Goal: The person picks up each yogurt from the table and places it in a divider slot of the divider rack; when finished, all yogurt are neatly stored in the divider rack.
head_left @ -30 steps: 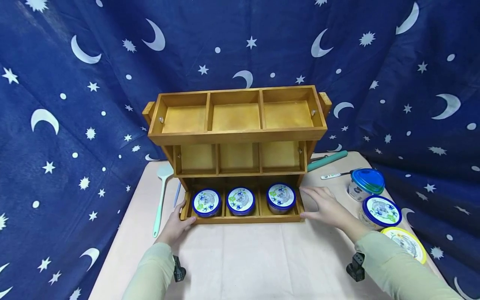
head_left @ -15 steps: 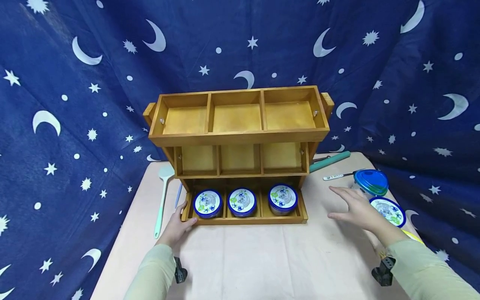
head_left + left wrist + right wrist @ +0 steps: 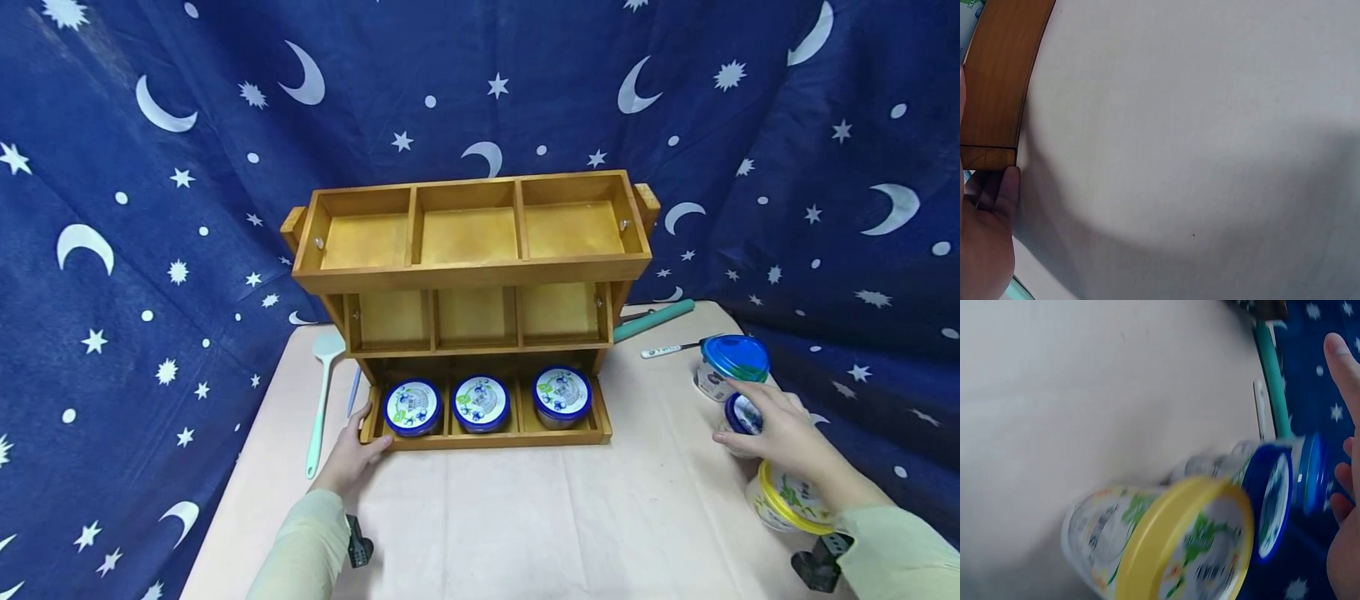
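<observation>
Starry cloth behind, left hand (image 3: 351,454) braces the rack (image 3: 465,275) while right hand (image 3: 776,429), fingers loosely spread, settles over the blue-lidded tub (image 3: 738,412), needing a firm grasp.

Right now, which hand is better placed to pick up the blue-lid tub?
Right. The right hand is already over the blue-lid tub, while the left hand rests at the wooden rack far across the table.

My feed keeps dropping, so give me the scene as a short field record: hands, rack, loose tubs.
left hand: rests on the wooden rack's front left corner
right hand: over a blue-lidded tub, grip not clear
bottom tier: three blue-lidded tubs, one per compartment
upper tiers: nothing in them
loose tubs at the right: yellow-lidded tub, far blue-lidded tub
</observation>
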{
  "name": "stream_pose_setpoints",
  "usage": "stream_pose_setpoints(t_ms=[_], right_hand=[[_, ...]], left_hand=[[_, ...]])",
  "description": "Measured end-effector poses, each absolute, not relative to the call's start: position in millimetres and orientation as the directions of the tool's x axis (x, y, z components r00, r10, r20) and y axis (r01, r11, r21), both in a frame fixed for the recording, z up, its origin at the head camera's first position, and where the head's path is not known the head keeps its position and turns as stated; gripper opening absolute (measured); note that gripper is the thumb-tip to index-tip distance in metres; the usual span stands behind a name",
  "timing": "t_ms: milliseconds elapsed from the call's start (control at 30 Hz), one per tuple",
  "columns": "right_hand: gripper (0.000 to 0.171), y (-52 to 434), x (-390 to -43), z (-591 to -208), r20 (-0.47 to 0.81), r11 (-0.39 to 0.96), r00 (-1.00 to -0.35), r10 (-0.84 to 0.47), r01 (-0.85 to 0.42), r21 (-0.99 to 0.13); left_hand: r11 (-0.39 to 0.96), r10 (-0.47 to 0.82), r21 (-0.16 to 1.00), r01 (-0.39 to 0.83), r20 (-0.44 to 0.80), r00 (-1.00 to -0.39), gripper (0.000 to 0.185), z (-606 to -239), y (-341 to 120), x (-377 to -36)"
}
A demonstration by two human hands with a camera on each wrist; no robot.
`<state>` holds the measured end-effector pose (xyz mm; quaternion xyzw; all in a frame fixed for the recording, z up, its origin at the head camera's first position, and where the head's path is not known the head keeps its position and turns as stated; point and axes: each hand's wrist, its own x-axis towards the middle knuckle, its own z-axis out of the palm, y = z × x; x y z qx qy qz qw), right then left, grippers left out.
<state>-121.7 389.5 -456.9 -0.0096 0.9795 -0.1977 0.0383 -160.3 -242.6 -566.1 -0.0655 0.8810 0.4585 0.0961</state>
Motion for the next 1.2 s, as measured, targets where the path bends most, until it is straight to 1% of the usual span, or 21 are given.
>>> stream_pose_setpoints(t_ms=[67,200,367,533,767,833,1100,1200], right_hand=[[0.112,397,-118,-457,-0.078,0.923,-0.997,0.01,0.04,-0.384],[0.109,411,-110,-462,-0.051,0.914,-0.997,0.056,0.072,-0.398],[0.11,424,-105,-472,-0.028,0.91,-0.995,0.093,0.096,-0.403],[0.108,433,-100,-479,-0.016,0.908,-0.996,0.087,0.086,-0.409],[0.114,435,-88,-488,-0.03,0.867,-0.988,0.148,0.144,-0.477],[0.115,433,-87,-490,-0.024,0.863,-0.986,0.165,0.156,-0.481],[0.118,430,-82,-500,-0.009,0.889,-0.967,0.253,0.236,-0.393],[0.118,428,-82,-504,-0.009,0.895,-0.969,0.249,0.233,-0.38]], left_hand=[[0.563,-0.028,0.801,-0.205,-0.229,-0.973,0.092,-566,-243,-160],[0.567,-0.024,0.799,-0.2,-0.226,-0.974,0.092,-565,-242,-160],[0.583,-0.02,0.79,-0.19,-0.22,-0.975,0.093,-565,-243,-160],[0.593,-0.021,0.783,-0.187,-0.217,-0.976,0.092,-566,-243,-159],[0.594,-0.027,0.781,-0.191,-0.218,-0.976,0.094,-567,-245,-158],[0.594,-0.03,0.781,-0.195,-0.22,-0.975,0.093,-566,-245,-157],[0.594,-0.045,0.778,-0.207,-0.225,-0.973,0.09,-563,-242,-156],[0.597,-0.046,0.776,-0.206,-0.224,-0.974,0.09,-561,-242,-156]])
